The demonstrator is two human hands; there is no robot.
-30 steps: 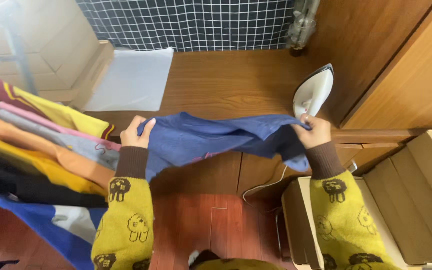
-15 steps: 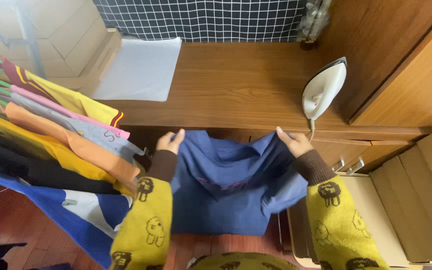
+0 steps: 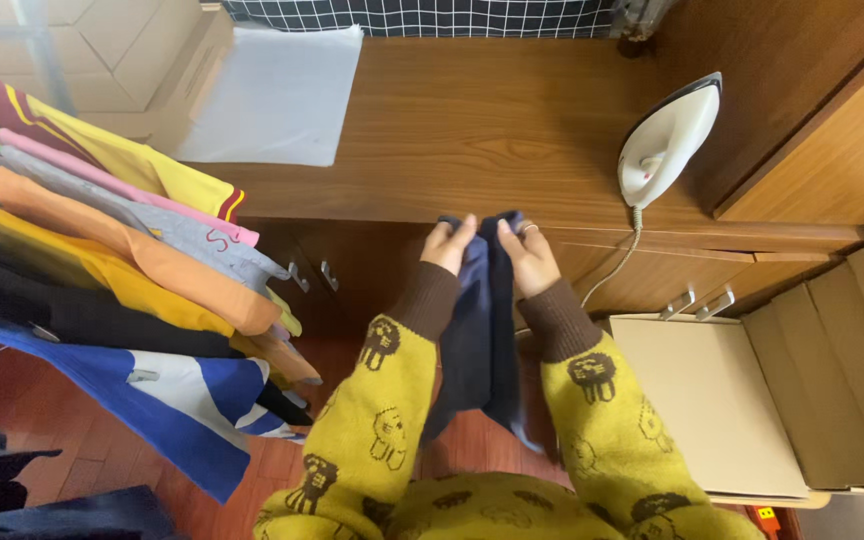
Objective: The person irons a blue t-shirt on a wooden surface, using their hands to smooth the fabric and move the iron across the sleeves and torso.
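Wooden counter [image 3: 472,130], left hand [image 3: 449,246] and right hand [image 3: 528,258] together, pinching blue garment [image 3: 479,340]

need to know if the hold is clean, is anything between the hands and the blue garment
Nothing visible. The left hand and right hand both grip the top edge of the folded blue garment directly, close together, just in front of the wooden counter. The iron stands apart to the right.
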